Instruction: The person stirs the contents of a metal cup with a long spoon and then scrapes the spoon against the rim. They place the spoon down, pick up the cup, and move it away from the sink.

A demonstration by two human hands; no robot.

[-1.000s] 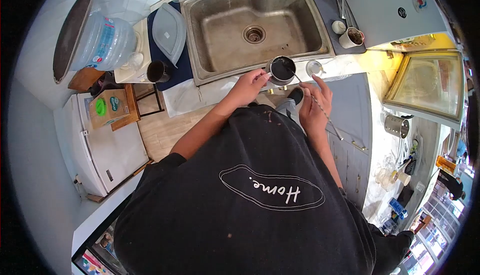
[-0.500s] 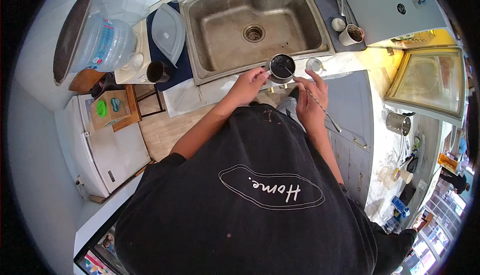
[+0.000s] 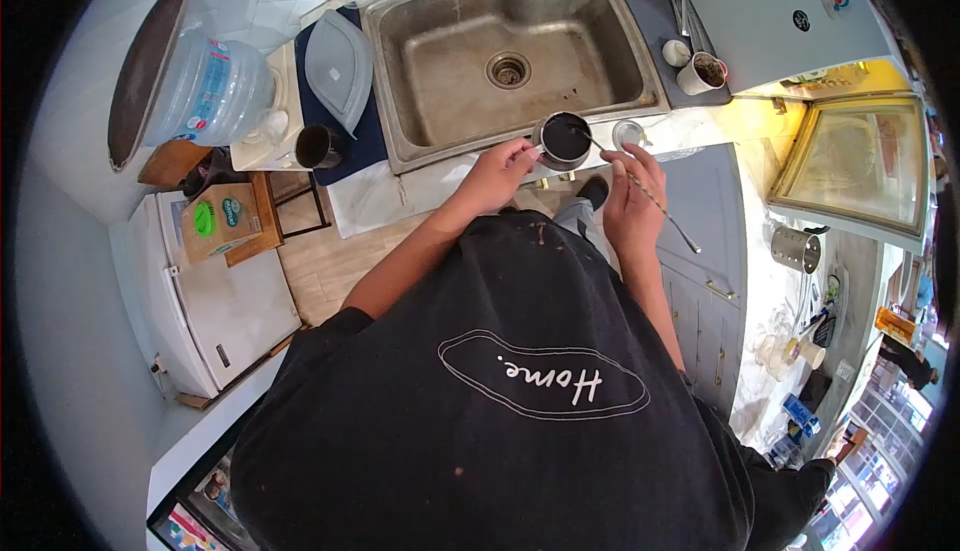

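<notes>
With left hand (image 3: 497, 173) fingers pinching the metal cup (image 3: 566, 141) handle and right hand (image 3: 630, 206) fingers gripping the long spoon (image 3: 672, 223), stirring should stay gentle to avoid slopping.

Blk shirt (image 3: 540, 381), white script "Home." inside a white oval outline, few pale specks. Steel-silver cup (image 3: 566, 141), contents near blk. Silver spoon (image 3: 672, 223) w/ twisted stem. Dull grey steel sink (image 3: 590, 51), brownish stains. Navy mat (image 3: 372, 141); see-thru grey lid (image 3: 338, 51). Blk mug (image 3: 318, 146). Clear bluish water jug (image 3: 205, 86), blue & red label. Brown carton (image 3: 222, 219), green cap. White marble bench (image 3: 690, 136), grey veins. Grey-blue cabinet doors (image 3: 700, 221).
</notes>
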